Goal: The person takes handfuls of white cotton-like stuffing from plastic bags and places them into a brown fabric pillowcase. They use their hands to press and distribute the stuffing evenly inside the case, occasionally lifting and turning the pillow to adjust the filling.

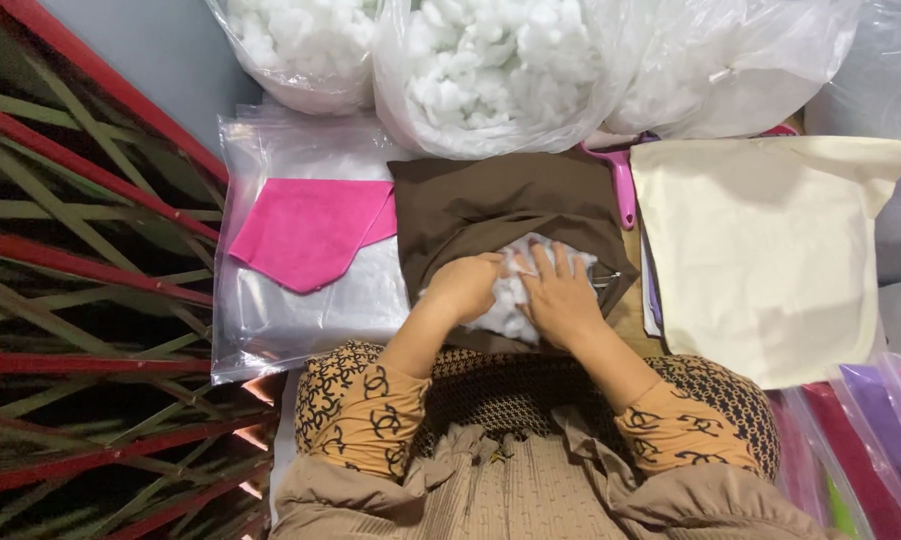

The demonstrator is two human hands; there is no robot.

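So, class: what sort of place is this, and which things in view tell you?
Probably a home sewing or craft workspace on the floor: clear bags of white stuffing, a brown fabric cover with both hands pressing filling into it, and a cream fabric cover beside it.

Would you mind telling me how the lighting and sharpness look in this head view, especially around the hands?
Head view: light is soft and even, with little shadow on the left hand and right hand; both look slightly soft where they press into the white stuffing in the brown cover; the clear bags at the top are bright, nearly washed out; the edges bow slightly from the wide lens.
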